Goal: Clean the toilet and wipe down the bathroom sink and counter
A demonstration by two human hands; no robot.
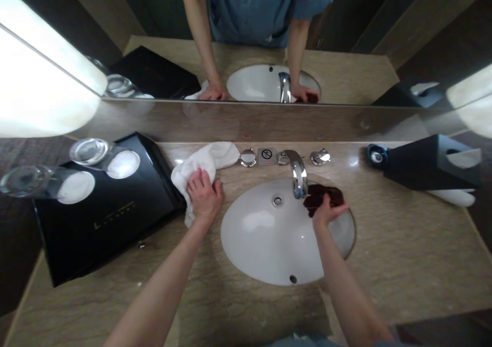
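Down on the stone worktop point(403, 254), the left hand point(204, 196) lies palm-down with its fingers spread over a white towel point(203, 165), pressing the crumpled cloth flat against the counter between the left rim of the sink and a black tray point(103, 219). That towel bunches toward the back edge of the worktop, one end reaching almost to the left tap knob point(248, 157). The right hand point(326, 211) is closed on a dark cloth point(323, 196), which sits against the inner back-right wall of the white oval sink point(265, 239), just beside and below the chrome faucet point(298, 175). The faucet arches out from the back edge over the basin, with a second knob point(320, 156) to its right and a small plaque point(266, 155) between the left knob and the spout. The black tray takes up the left end of the worktop, touching the towel's edge, and bears two upturned glasses point(90, 151) on round white coasters point(123, 164). At the far right end, near the back corner, a black tissue box point(426, 162) lies on its side, well apart from both hands. Above the back edge a mirror point(346, 75) shows the person's arms, the sink and the faucet reflected.
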